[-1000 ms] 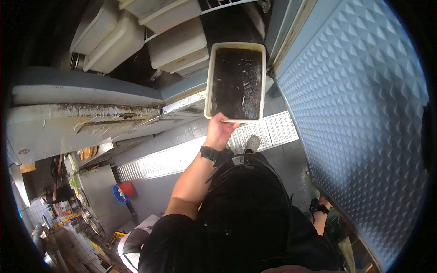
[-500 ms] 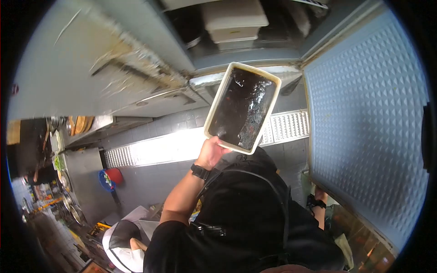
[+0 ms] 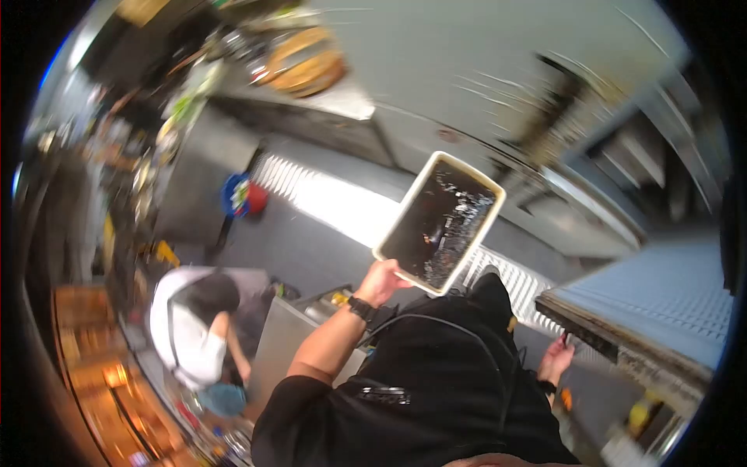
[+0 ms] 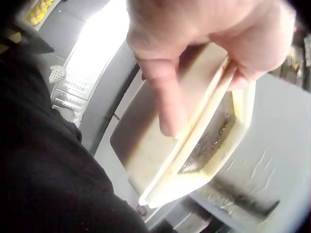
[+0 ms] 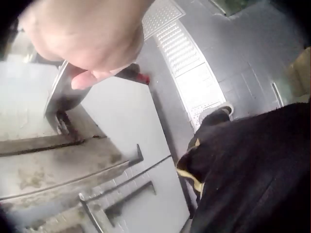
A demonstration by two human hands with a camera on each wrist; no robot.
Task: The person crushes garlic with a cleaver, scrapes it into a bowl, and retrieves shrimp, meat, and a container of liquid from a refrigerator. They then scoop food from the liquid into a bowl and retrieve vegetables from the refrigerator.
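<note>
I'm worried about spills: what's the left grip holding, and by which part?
The left grip holds the pale tub by its near short end's rim.

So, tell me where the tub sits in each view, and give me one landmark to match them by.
Head: the tub is just right of centre, lower end in the left hand.
Left wrist: the tub fills the centre, the left hand over its top end.
Right wrist: not in it.
Shared landmark: the floor grate, passing behind the tub in head, upper left in left wrist, above and right of centre in right wrist.
</note>
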